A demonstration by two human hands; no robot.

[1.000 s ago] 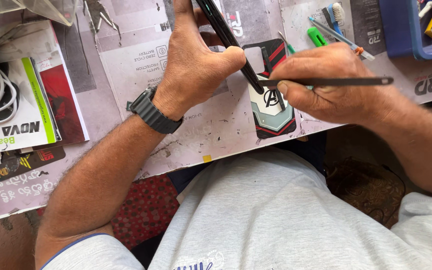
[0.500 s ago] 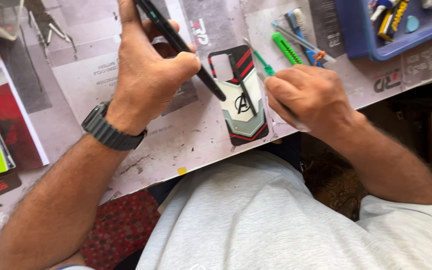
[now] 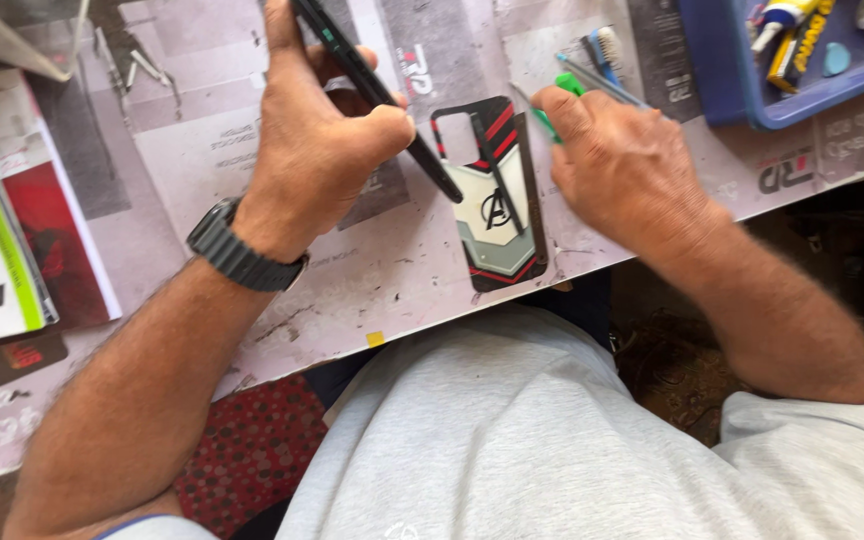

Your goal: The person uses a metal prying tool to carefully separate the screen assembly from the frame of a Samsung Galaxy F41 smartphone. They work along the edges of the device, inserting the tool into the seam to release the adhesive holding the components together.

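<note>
My left hand, with a dark watch on the wrist, grips a slim black phone held edge-on and slanting down toward a printed phone back cover. The cover is red, black, grey and white and lies flat on the paper-covered bench. A thin dark tool lies across it. My right hand rests just right of the cover, its fingertips on a green-handled tool. Whether the fingers grip that tool is hidden.
A blue tray with glue tubes and small parts sits at the top right. A small brush and a metal rod lie beside the green tool. Booklets and boxes are stacked at the left. The bench edge runs just above my lap.
My right hand has let go of the thin dark tool it held over the cover; the tool now lies on the cover. The hand has moved up to the green tool.
</note>
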